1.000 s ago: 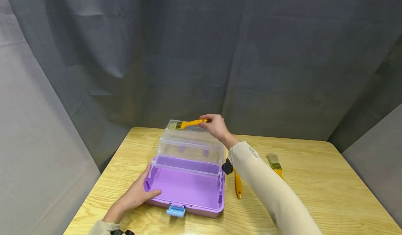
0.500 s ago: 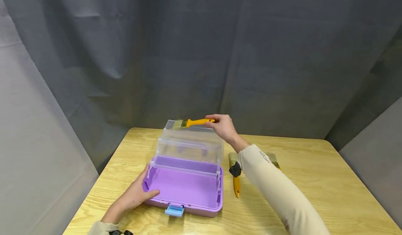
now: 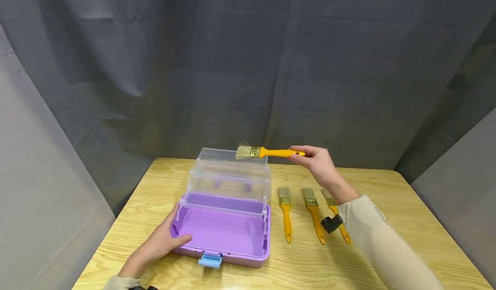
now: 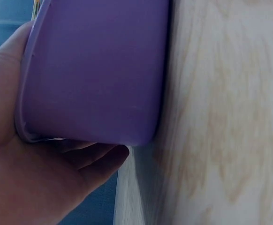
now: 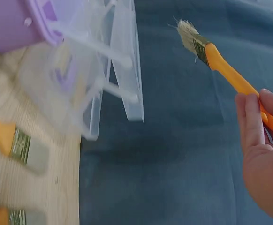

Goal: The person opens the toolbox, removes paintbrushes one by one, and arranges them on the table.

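My left hand [image 3: 162, 238] holds the left front corner of a purple plastic storage box [image 3: 224, 232], its thumb over the rim and its fingers along the outer wall. The lid stands raised at the back with clear tiered trays [image 3: 228, 178] unfolded. A light blue latch [image 3: 210, 260] hangs at the front. Over the table's back edge, right of the trays, my right hand [image 3: 321, 165] pinches a paintbrush [image 3: 277, 152] by the end of its yellow handle. The brush lies level in the air, pale bristles pointing left. A few stray bristles stick out in the right wrist view.
On the wooden table [image 3: 302, 264], right of the box, lie a near paintbrush [image 3: 286, 221], a middle paintbrush [image 3: 314, 217] and a farther paintbrush [image 3: 345, 234], bristles away from me. My right sleeve passes close over the farther one. Dark grey cloth [image 3: 248, 66] hangs behind.
My right hand has moved to the right with the paintbrush, from over the trays to beside them. The brushes under my arm have come into sight. My left hand stays on the box.
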Action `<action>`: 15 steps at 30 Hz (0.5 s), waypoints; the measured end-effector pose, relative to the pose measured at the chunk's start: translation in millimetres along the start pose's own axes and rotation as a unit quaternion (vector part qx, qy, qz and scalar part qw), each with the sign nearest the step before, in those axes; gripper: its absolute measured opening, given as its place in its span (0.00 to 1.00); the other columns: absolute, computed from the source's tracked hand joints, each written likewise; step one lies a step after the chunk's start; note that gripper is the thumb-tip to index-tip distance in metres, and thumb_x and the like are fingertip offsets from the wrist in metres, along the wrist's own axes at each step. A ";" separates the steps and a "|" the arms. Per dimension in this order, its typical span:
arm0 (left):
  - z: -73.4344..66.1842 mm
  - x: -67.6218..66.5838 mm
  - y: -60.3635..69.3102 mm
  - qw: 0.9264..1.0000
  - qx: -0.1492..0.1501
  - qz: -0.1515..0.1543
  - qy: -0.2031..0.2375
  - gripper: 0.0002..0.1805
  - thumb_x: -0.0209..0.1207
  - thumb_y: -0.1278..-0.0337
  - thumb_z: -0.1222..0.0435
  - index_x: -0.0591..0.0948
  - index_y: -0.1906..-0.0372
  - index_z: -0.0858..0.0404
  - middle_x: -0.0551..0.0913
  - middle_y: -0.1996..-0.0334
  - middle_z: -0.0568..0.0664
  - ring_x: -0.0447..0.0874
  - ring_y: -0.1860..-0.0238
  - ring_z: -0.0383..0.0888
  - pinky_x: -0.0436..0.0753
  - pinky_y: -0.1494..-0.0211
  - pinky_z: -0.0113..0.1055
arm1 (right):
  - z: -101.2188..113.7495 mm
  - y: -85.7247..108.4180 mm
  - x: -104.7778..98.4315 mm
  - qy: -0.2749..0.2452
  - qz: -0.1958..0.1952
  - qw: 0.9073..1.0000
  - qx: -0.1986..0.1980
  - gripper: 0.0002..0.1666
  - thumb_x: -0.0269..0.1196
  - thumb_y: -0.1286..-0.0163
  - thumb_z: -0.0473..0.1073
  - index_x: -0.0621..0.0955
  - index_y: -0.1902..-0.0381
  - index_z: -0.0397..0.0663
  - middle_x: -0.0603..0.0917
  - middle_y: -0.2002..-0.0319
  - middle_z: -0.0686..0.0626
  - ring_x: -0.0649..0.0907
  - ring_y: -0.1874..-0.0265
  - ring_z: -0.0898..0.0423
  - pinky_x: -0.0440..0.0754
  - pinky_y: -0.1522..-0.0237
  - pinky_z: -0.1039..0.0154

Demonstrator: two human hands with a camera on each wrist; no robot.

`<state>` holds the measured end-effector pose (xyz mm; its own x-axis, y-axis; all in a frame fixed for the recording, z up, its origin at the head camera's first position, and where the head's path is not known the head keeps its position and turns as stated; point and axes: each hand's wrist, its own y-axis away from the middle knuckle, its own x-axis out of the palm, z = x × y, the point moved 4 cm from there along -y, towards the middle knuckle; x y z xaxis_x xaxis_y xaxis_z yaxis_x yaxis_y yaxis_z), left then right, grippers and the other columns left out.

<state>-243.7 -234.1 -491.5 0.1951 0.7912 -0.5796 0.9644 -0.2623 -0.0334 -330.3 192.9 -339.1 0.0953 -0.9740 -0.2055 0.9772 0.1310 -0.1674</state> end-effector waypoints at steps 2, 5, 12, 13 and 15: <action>0.2 -0.7 0.6 1.000 0.002 0.001 0.006 0.61 0.70 0.53 0.55 0.39 0.26 0.65 0.43 0.28 0.67 0.44 0.30 0.65 0.48 0.31 0.57 | -3.3 9.3 -15.0 -0.028 -0.004 1.000 0.006 0.30 0.65 0.37 0.41 0.74 0.40 0.32 0.77 0.48 0.42 0.83 0.58 0.58 0.81 0.54 0.68; 0.2 -0.8 1.6 1.000 0.004 0.002 0.012 0.60 0.70 0.53 0.56 0.39 0.25 0.65 0.43 0.28 0.67 0.45 0.30 0.65 0.49 0.31 0.58 | -8.9 23.6 -38.6 -0.085 -0.009 0.996 0.008 0.25 0.66 0.38 0.38 0.77 0.43 0.36 0.79 0.52 0.47 0.84 0.59 0.60 0.80 0.54 0.70; 1.9 -2.5 3.0 1.000 0.002 0.001 0.004 0.60 0.69 0.53 0.55 0.39 0.26 0.65 0.43 0.28 0.68 0.44 0.30 0.65 0.48 0.31 0.57 | -32.8 53.5 -91.8 -0.229 0.017 0.973 -0.015 0.17 0.58 0.35 0.25 0.86 0.55 0.46 0.84 0.58 0.48 0.85 0.59 0.58 0.80 0.55 0.67; 2.3 -2.8 2.9 1.000 0.001 0.001 0.003 0.60 0.69 0.53 0.55 0.39 0.26 0.66 0.43 0.28 0.68 0.44 0.30 0.65 0.48 0.31 0.57 | -38.0 57.5 -99.0 -0.243 0.025 0.969 -0.016 0.18 0.56 0.34 0.24 0.85 0.55 0.45 0.84 0.58 0.48 0.85 0.59 0.57 0.80 0.54 0.66; 3.2 -3.0 2.7 1.000 -0.002 0.002 0.001 0.60 0.69 0.52 0.55 0.39 0.26 0.66 0.42 0.28 0.68 0.43 0.30 0.66 0.48 0.31 0.57 | -49.0 65.0 -113.0 -0.264 0.042 0.963 -0.017 0.19 0.53 0.33 0.23 0.84 0.53 0.42 0.84 0.57 0.47 0.85 0.57 0.56 0.80 0.54 0.66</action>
<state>-242.3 -238.9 -492.5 0.1982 0.7909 -0.5789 0.9645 -0.2627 -0.0286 -286.9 320.6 -374.0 0.2664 -0.9167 0.2979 0.9558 0.2113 -0.2047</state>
